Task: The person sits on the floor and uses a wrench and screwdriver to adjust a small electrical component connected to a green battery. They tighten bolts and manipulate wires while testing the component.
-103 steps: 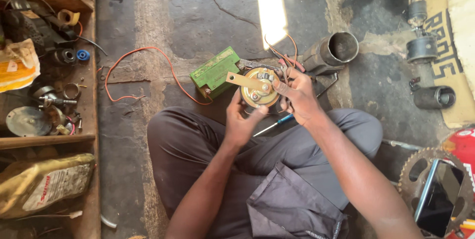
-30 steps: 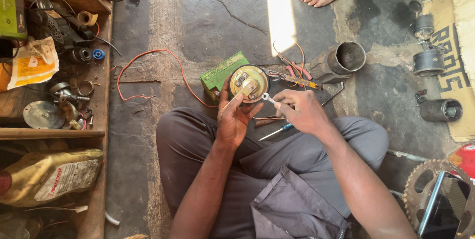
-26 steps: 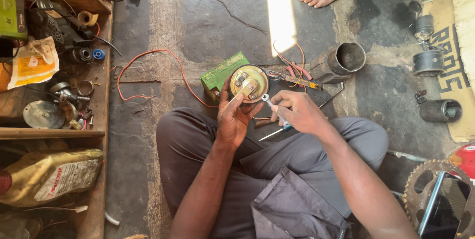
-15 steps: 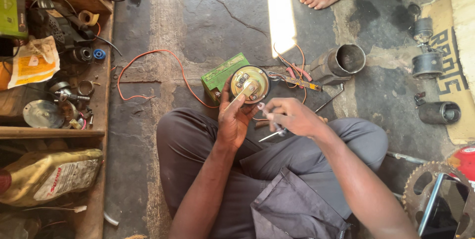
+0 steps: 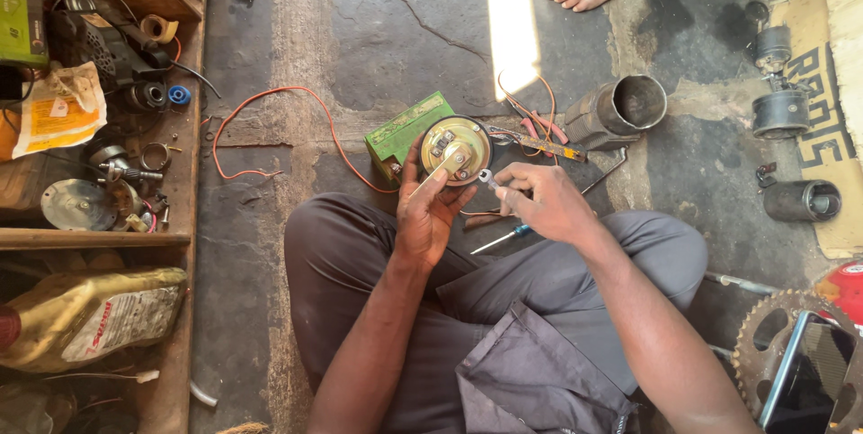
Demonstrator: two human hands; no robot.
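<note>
The left hand point(image 5: 430, 218) is cupping the round brass-coloured horn unit point(image 5: 456, 148) from below, fingers curled on its rim. Just right of the horn unit, the right hand point(image 5: 542, 205) is pinching a small silver-tipped tool point(image 5: 486, 177). A green battery point(image 5: 402, 133) is touching the horn unit's left side. Beyond it, bare cracked floor point(image 5: 404, 30) is lying open. Far left, the wooden shelf point(image 5: 184, 173) is holding loose metal parts.

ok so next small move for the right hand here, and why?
Probably bring the small metal tool in the right hand the short way left onto the centre fitting of the round brass-coloured part. The left hand already grips that part from below, face up, and the tool tip sits just off its right edge.
</note>
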